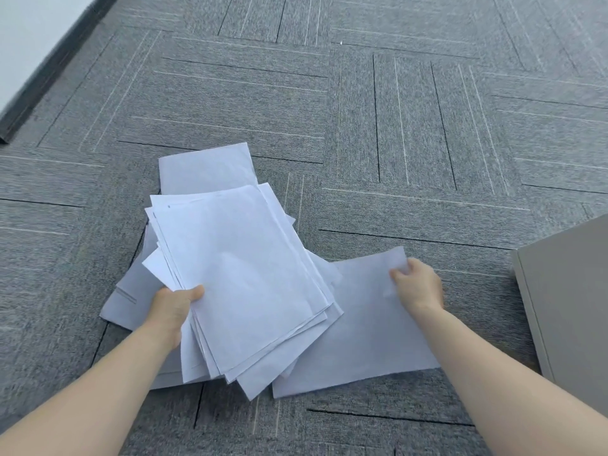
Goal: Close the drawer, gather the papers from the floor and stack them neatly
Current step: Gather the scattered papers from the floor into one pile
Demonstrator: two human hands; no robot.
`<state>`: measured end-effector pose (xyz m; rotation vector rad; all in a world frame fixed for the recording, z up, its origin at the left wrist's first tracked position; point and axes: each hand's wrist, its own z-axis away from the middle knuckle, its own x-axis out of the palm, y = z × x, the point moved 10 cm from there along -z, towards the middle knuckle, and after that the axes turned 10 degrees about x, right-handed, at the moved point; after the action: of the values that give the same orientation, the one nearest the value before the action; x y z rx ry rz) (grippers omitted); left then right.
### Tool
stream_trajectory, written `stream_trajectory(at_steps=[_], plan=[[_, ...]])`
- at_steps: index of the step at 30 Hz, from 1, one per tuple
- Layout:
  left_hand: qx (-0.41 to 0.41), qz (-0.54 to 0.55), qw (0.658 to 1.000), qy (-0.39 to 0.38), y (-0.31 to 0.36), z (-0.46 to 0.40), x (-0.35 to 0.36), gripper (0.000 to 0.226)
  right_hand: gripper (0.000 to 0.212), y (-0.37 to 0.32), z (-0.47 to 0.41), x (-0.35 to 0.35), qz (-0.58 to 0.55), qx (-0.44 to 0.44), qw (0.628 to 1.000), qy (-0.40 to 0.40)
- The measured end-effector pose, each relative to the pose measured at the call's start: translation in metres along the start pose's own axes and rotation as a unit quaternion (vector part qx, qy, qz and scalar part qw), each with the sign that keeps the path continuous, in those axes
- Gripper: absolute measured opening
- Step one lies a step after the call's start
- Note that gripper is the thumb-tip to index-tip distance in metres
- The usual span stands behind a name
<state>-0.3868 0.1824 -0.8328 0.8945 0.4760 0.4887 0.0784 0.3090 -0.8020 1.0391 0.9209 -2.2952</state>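
Observation:
My left hand (174, 307) grips an untidy bundle of white papers (243, 268) by its left edge, thumb on top, holding it fanned above the floor. My right hand (416, 284) pinches the far right corner of a single white sheet (358, 337) that lies flat on the carpet. More loose sheets lie under and around the bundle: one beyond it (204, 169) and some at its left (128, 297). The drawer itself is not visible; only a grey cabinet corner (566, 291) shows at the right edge.
Grey patterned carpet tiles (394, 110) cover the floor all round. A dark skirting board (49, 67) and white wall run along the upper left. The grey cabinet stands close to my right forearm.

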Motion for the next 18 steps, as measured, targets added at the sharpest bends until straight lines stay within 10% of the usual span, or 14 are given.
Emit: stream_trajectory(at_steps=[18], plan=[[-0.033, 0.002, 0.999, 0.043, -0.010, -0.001, -0.016, 0.029, 0.019, -0.114, 0.030, -0.149, -0.220, -0.128, 0.919, 0.300]])
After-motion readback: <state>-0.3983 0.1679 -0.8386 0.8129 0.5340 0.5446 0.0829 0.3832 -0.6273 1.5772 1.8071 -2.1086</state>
